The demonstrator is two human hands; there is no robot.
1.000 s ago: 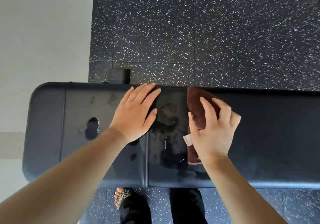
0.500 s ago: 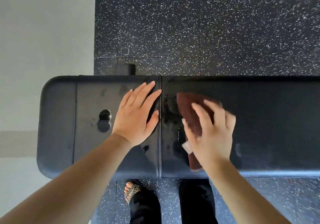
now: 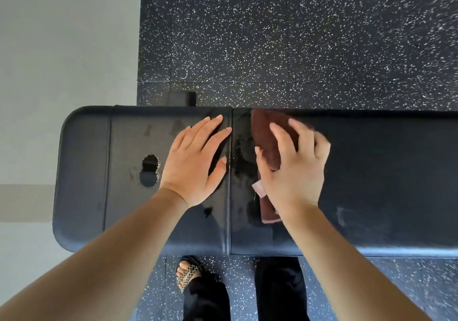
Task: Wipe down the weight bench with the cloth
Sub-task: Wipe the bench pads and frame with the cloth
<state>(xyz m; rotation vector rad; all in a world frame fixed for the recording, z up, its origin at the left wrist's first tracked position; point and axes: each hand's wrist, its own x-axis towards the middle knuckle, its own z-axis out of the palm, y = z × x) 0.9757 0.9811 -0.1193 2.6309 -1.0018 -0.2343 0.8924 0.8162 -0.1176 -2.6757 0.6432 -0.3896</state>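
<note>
Since 0.5 s ago I see the right hand [image 3: 295, 169] has slid the cloth [image 3: 269, 137] toward the far edge of the weight bench [image 3: 396, 184]; its top corner now reaches that edge. Left hand [image 3: 195, 162] unchanged.

- Right hand: fingers spread and slightly curled, palm pressing the brown cloth flat onto the pad. Not a pinch grip; I judge downward pressure is what drags the cloth along. Pale tag [image 3: 259, 188] pokes out beside the thumb.
- Left hand: flat, fully open, holding nothing, fingertips at the seam [image 3: 230, 196] between the 2 pad sections. Likely bracing my lean over the worktop.
- Wet sheen just right of the seam, beside the cloth. Pad farther right looks dry, so I judge much is left to wipe.
- Sandalled foot [image 3: 186, 274] on the speckled floor [image 3: 297, 35] below.
</note>
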